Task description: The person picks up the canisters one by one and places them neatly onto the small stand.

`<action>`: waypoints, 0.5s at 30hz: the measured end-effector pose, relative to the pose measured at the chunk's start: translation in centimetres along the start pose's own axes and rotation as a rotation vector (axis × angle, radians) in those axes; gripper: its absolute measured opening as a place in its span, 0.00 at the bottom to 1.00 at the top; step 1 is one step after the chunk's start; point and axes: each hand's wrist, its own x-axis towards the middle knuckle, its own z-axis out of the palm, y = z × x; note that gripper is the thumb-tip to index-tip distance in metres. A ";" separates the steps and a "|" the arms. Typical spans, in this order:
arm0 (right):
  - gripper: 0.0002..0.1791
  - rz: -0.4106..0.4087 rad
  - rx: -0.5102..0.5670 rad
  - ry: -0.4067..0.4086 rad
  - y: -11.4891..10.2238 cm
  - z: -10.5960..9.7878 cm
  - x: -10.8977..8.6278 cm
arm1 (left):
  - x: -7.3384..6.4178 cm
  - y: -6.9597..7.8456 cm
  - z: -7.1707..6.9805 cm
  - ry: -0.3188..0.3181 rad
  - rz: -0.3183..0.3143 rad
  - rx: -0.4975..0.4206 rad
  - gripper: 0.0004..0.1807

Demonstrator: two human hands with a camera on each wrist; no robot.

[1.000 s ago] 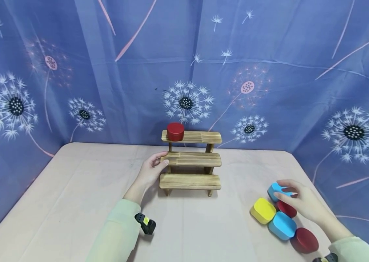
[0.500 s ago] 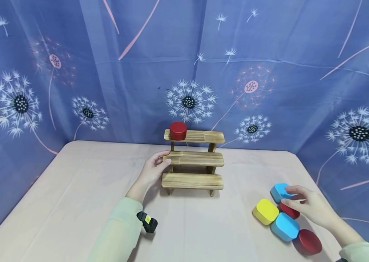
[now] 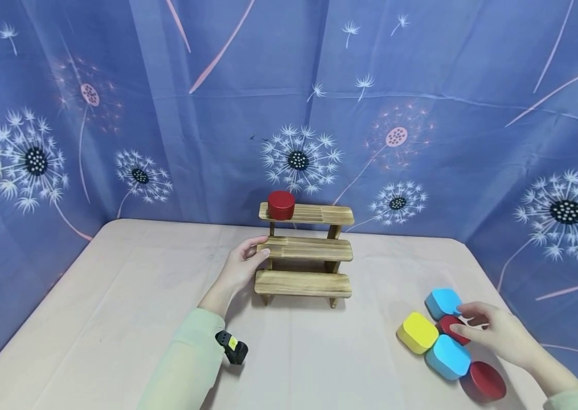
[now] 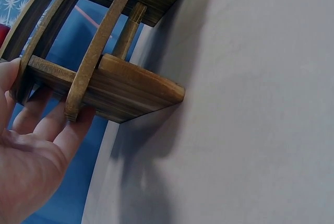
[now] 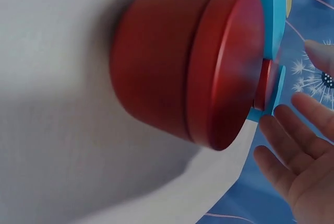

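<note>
At the left end of a three-tier wooden stand (image 3: 314, 249), my left hand (image 3: 237, 266) grips the middle shelf, thumb on top and the other fingers behind; the left wrist view shows those fingers (image 4: 73, 130) against its side. A round red tin (image 3: 281, 206) sits at the left of the top shelf. Over on the right, my right hand (image 3: 501, 333) hovers with loosely bent fingers above a second red tin (image 3: 447, 326), partly covering it. Beside that tin are a blue tin (image 3: 441, 303), a yellow tin (image 3: 418, 333) and another blue tin (image 3: 449, 357).
A third red tin (image 3: 487, 381) stands nearest me at the right and looms large in the right wrist view. The pale tabletop (image 3: 340, 353) ends at a blue dandelion-patterned cloth (image 3: 206, 148) behind and at both sides.
My right hand has drawn back from the far blue tin toward the red tin nearer me. The whole head view has shifted slightly. My left hand keeps its hold on the stand.
</note>
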 end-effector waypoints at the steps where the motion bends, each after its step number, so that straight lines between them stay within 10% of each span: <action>1: 0.27 0.006 -0.002 -0.005 0.1 0.0 -0.1 | 0.0 0.0 0.0 -0.001 0.003 0.004 0.21; 15: 0.22 0.153 0.006 -0.230 1.2 -1.1 -1.4 | -0.1 0.0 0.0 -0.001 0.003 0.023 0.21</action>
